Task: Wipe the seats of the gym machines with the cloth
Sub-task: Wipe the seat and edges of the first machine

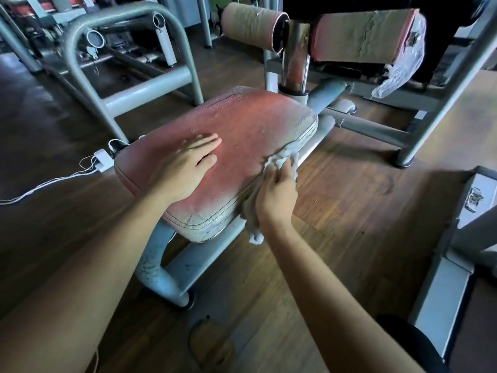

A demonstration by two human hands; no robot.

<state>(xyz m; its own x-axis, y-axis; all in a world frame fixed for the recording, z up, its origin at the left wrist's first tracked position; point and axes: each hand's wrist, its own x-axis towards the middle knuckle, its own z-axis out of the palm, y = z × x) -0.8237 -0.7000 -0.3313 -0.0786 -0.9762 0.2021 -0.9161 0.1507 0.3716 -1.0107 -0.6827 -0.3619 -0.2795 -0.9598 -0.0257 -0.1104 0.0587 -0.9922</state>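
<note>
Your left hand (185, 168) lies flat on top of the worn red padded vinyl seat (242, 122), fingers straight and close together, slightly blurred. Your right hand (277, 195) grips the crumpled pale grey cloth (282, 157) with curled fingers against the seat's right edge.

Around you, the dark brown wood-plank floor (349, 211) runs under everything, with a bright patch of light just right of the seat. A grey tubular steel machine frame (121, 30) arches behind the seat on the left, and the seat's own pale grey tube base (172, 275) stands on the floor below it. Past the seat, a chrome upright post (295, 57) rises between two faded pink roller pads (250, 22), the right one cracked and trailing torn clear plastic wrap (400, 68). The seat's vinyl is flaking at its near and right corners. A small white plug block with white cables (102, 160) lies on the floor by the seat's left end.

The cloth is bunched under and ahead of your right fingers, touching the seat's side seam, and a tail of it hangs down below your wrist, beside the seat's near corner. Your two hands are apart.
</note>
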